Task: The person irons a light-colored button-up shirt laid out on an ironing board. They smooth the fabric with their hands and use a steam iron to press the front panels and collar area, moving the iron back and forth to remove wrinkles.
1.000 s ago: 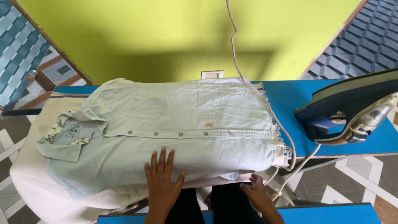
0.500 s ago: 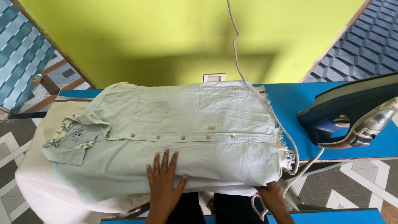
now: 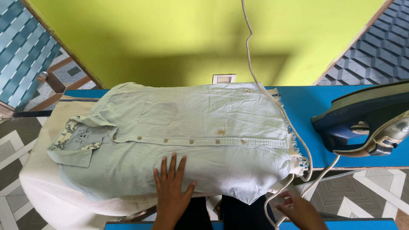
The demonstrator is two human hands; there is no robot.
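Pale green cotton shirt (image 3: 183,140) lies smoothed under the left hand (image 3: 172,187), fingers spread flat; right hand (image 3: 300,208), fingers loosely apart, nears the white cord (image 3: 298,187).

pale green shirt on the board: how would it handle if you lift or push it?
The pale green button-up cotton shirt probably handles floppy: its hem droops over the blue ironing board. Likely light, since it lies thin and wrinkled. Pushed, it would probably bunch rather than slide; the left hand lies flat on it.

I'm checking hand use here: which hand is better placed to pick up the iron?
Probably the right hand: it is free near the cord, on the side where the iron stands. The left hand lies flat on the shirt.
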